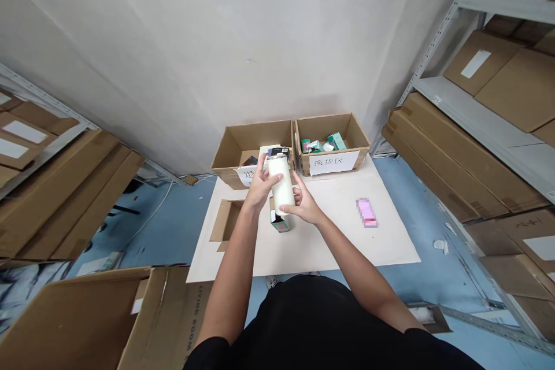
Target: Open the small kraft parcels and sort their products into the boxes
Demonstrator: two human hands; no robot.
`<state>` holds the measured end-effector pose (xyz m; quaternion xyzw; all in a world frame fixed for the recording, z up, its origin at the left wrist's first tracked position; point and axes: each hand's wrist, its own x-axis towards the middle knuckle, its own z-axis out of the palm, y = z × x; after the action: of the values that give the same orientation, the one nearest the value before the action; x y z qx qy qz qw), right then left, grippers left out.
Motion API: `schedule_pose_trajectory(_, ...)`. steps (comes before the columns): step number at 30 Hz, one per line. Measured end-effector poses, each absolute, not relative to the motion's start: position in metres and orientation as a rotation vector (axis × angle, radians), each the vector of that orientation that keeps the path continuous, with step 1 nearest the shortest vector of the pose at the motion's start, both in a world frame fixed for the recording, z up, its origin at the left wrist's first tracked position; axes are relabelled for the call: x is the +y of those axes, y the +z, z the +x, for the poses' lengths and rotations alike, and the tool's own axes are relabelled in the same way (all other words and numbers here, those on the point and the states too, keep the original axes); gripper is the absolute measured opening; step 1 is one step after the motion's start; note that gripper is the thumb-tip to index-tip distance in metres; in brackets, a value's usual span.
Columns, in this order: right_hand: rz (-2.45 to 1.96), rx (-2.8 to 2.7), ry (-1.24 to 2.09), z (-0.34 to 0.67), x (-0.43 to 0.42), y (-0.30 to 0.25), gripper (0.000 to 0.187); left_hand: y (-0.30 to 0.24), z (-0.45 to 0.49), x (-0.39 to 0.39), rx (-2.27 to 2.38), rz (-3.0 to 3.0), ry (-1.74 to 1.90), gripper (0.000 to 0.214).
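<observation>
A cream-white tumbler with a lidded top is held up over the table, slightly tilted. My left hand grips its left side, with the thumb across the front. My right hand supports the lower right side, its thumb near the base and its index finger raised. Just beneath the tumbler, a small dark and green box rests on the table, partly hidden. Left of it lies an open brown carton, partly covered by my left forearm.
Two open cardboard boxes, a left one and a right one, stand at the table's back with handwritten labels and small packages inside. A pixelated pink item lies on the white table. Loaded shelves flank both sides; a big carton sits front left.
</observation>
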<state>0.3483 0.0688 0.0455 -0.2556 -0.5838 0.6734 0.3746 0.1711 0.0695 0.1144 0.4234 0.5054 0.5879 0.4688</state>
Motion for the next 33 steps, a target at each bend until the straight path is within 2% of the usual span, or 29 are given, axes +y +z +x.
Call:
schedule_pose_trajectory(4, -0.778, -1.514, 1.547, 0.342, 0.062, 0.047, 0.144, 0.114, 0.171, 0.063, 1.293, 1.05, 1.445, 0.138)
schedule_pose_trajectory(9, -0.719, -1.54, 1.58, 0.339, 0.054, 0.052, 0.132, 0.113, 0.165, 0.057, 1.191, 1.074, 1.428, 0.129)
schedule_pose_trajectory(12, -0.862, -1.544, 1.455, 0.34, 0.05, 0.054, 0.138, 0.113, 0.162, 0.054, 1.241, 1.117, 1.438, 0.132)
schedule_pose_trajectory(15, -0.811, -1.549, 1.507, 0.34, 0.047, 0.052, 0.14, 0.113, 0.159, 0.051, 1.252, 1.095, 1.432, 0.137)
schedule_pose_trajectory(18, -0.744, -1.532, 1.589, 0.34, 0.043, 0.05, 0.134, 0.112, 0.157, 0.045, 1.196, 1.078, 1.428, 0.13)
schedule_pose_trajectory(24, -0.931, -1.592, 1.414, 0.332, 0.037, 0.033, 0.139, 0.113, 0.152, 0.04, 1.374, 1.144, 1.432, 0.112)
schedule_pose_trajectory(26, -0.89, -1.629, 1.423, 0.332, 0.041, 0.016, 0.132, 0.111, 0.147, 0.04, 1.477, 1.16, 1.396, 0.099)
schedule_pose_trajectory(29, -0.895, -1.639, 1.476, 0.331, 0.05, -0.021, 0.104, 0.101, 0.136, 0.039, 1.593, 1.213, 1.384, 0.08)
schedule_pose_trajectory(31, -1.14, -1.619, 1.464, 0.325, 0.056, -0.049, 0.083, 0.089, 0.129, 0.036, 1.65, 1.24, 1.442, 0.075)
schedule_pose_trajectory(33, -1.397, -1.694, 1.426, 0.313, 0.057, -0.076, 0.079, 0.074, 0.124, 0.032, 1.705, 1.232, 1.521, 0.074)
